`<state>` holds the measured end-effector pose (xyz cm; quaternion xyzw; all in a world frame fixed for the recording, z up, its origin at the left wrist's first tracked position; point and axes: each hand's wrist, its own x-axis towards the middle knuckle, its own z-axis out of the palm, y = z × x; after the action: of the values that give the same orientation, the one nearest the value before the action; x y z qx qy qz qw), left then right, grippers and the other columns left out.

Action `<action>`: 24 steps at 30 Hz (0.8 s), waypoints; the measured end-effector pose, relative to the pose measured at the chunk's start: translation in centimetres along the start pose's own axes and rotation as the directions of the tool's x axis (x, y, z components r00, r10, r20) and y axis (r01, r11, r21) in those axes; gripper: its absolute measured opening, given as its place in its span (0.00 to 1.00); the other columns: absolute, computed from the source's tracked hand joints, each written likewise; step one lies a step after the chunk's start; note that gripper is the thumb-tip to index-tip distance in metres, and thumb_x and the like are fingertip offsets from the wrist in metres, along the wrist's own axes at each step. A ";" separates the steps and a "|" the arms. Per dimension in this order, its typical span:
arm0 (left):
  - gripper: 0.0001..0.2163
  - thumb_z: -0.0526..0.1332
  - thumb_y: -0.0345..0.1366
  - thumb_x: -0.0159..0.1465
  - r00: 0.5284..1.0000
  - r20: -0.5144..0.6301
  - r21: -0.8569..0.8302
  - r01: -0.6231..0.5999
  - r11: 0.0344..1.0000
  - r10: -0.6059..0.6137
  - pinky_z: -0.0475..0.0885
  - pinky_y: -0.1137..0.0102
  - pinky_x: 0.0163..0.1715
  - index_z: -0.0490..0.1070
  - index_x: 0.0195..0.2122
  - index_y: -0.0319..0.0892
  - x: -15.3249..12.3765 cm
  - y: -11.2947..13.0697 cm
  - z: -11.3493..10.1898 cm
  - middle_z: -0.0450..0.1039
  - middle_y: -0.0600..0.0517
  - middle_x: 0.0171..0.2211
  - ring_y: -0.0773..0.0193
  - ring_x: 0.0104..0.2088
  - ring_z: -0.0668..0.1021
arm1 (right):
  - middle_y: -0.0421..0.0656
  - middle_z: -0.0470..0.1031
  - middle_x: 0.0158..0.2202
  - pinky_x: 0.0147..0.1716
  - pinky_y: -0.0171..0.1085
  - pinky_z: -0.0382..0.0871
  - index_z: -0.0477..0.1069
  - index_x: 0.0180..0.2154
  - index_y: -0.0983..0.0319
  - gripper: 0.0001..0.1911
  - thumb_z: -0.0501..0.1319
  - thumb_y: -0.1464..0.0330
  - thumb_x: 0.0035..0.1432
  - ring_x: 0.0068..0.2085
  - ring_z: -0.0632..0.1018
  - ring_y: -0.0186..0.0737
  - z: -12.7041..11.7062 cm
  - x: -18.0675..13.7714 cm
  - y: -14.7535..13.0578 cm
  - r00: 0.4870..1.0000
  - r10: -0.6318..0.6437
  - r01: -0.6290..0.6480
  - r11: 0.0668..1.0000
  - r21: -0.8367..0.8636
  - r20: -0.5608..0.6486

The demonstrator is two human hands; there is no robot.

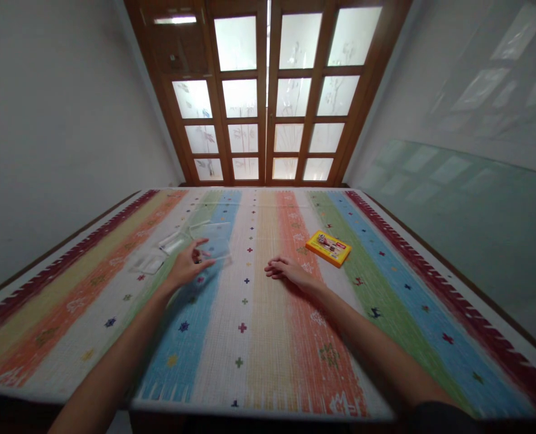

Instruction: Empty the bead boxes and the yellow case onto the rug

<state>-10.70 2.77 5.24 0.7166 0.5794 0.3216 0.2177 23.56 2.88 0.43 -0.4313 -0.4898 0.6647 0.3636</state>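
Observation:
My left hand (187, 265) reaches out over the striped cloth and grips the near edge of a clear plastic tray (214, 240) between thumb and fingers. To its left lie two smaller clear plastic pieces (157, 253). My right hand (288, 270) rests palm down on the cloth near the middle, fingers stretched out and together, holding nothing. A flat yellow box (328, 248) lies beyond and to the right of my right hand, apart from it.
A striped, many-coloured cloth (250, 325) covers the whole table. Wooden doors with frosted glass panes (268, 96) stand behind the far edge. Plain walls close in on the left and right.

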 end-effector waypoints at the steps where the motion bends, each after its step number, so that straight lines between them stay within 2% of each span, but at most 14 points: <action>1: 0.33 0.66 0.49 0.58 0.999 0.054 0.028 -0.003 1.000 0.001 0.78 0.63 0.37 0.64 0.62 0.41 0.7 0.3 0.9 0.81 0.46 0.40 0.57 0.34 0.83 | 0.45 0.81 0.36 0.42 0.37 0.76 0.72 0.33 0.60 0.07 0.67 0.65 0.60 0.38 0.82 0.38 0.0 -0.1 -0.1 1.000 0.006 -0.005 1.000 -0.006 0.007; 4: 0.27 0.64 0.44 0.60 0.986 0.162 0.207 -0.078 0.975 0.045 0.78 0.64 0.38 0.69 0.60 0.41 2.7 0.7 3.3 0.81 0.46 0.41 0.58 0.34 0.83 | 0.46 0.81 0.36 0.42 0.38 0.75 0.72 0.33 0.60 0.09 0.67 0.63 0.60 0.38 0.82 0.39 0.0 -0.9 -0.4 0.999 0.036 -0.034 0.999 -0.041 0.036; 8: 0.14 0.63 0.40 0.61 0.983 0.154 0.310 -0.144 0.940 0.099 0.72 0.55 0.54 0.79 0.47 0.44 5.0 0.7 5.2 0.79 0.42 0.52 0.48 0.52 0.79 | 0.47 0.81 0.40 0.32 0.35 0.71 0.73 0.35 0.60 0.13 0.67 0.57 0.59 0.37 0.82 0.39 -0.2 -2.4 -1.1 0.991 0.087 -0.072 0.986 -0.148 0.099; 11: 0.11 0.59 0.36 0.64 0.983 0.128 0.396 -0.170 0.903 0.129 0.65 0.48 0.60 0.82 0.40 0.44 6.3 0.7 6.1 0.78 0.41 0.53 0.44 0.59 0.73 | 0.47 0.81 0.42 0.28 0.33 0.68 0.72 0.36 0.61 0.18 0.67 0.52 0.58 0.37 0.82 0.39 -0.6 -3.6 -1.7 0.984 0.098 -0.067 0.978 -0.198 0.151; 14: 0.12 0.57 0.32 0.65 0.985 0.097 0.478 -0.173 0.861 0.143 0.64 0.48 0.61 0.82 0.37 0.42 7.3 0.9 7.0 0.77 0.40 0.54 0.44 0.60 0.71 | 0.48 0.81 0.42 0.30 0.34 0.69 0.71 0.36 0.61 0.21 0.68 0.49 0.56 0.36 0.82 0.39 -0.9 -4.6 -2.3 0.982 0.083 -0.044 0.975 -0.220 0.172; 17: 0.13 0.56 0.28 0.64 0.986 0.068 0.552 -0.163 0.818 0.151 0.66 0.50 0.59 0.82 0.36 0.41 8.2 1.2 7.4 0.76 0.38 0.54 0.44 0.60 0.71 | 0.47 0.81 0.40 0.35 0.36 0.72 0.72 0.36 0.61 0.23 0.67 0.48 0.56 0.36 0.82 0.39 -1.4 -5.4 -2.6 0.985 0.046 -0.004 0.970 -0.244 0.168; 19: 0.15 0.54 0.25 0.63 0.987 0.064 0.593 -0.158 0.789 0.150 0.68 0.51 0.56 0.82 0.36 0.39 8.9 1.3 7.4 0.77 0.36 0.51 0.44 0.58 0.71 | 0.47 0.81 0.40 0.37 0.37 0.73 0.72 0.37 0.61 0.23 0.66 0.47 0.56 0.36 0.82 0.38 -1.8 -5.8 -2.7 0.986 0.035 0.008 0.966 -0.259 0.163; 24: 0.15 0.54 0.20 0.61 0.988 0.077 0.668 -0.151 0.729 0.134 0.69 0.51 0.51 0.81 0.34 0.37 10.7 1.3 6.9 0.80 0.34 0.40 0.41 0.53 0.74 | 0.47 0.81 0.39 0.33 0.36 0.72 0.72 0.37 0.61 0.25 0.65 0.46 0.56 0.35 0.82 0.39 -2.7 -6.3 -2.4 0.989 0.058 -0.013 0.952 -0.306 0.138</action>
<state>-3.62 13.25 3.56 0.7927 0.5971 0.0987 -0.0734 28.45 -1.29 3.66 -0.4413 -0.6036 0.6174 0.2443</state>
